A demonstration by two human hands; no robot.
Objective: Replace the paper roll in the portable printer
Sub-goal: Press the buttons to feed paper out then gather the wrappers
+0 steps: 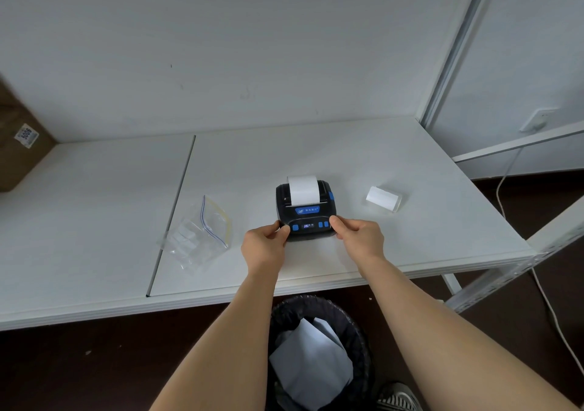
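A small black portable printer with blue buttons (305, 210) is seen near the middle of the white worktop (395, 164), gripped at its near corners by both hands. The left hand (264, 244) is curled against the printer's near-left corner, thumb laid beside a blue button; the right hand (358, 236) is curled against the near-right corner, thumb pressed on the front panel. Neither hand is open, and each is closed on the printer body. A white strip of paper (302, 189) is shown rising out of the printer's top at 12 o'clock from the hands, its length running away from the person. A spare white paper roll in a clear wrapper (383, 199) lies at about 2 o'clock from the right hand, apart from the printer, its long axis running roughly left to right. It is judged that the right hand is the nearer one for reaching it. A blue latch-like tab (330, 195) is visible on the printer's right side, also closer to the right hand. An empty clear zip bag with a yellow-and-blue seal (202, 233) rests at 9 o'clock from the left hand. Whether the lid is fully latched cannot be told. A black bin holding white paper (319, 357) stands on the floor below the worktop edge.
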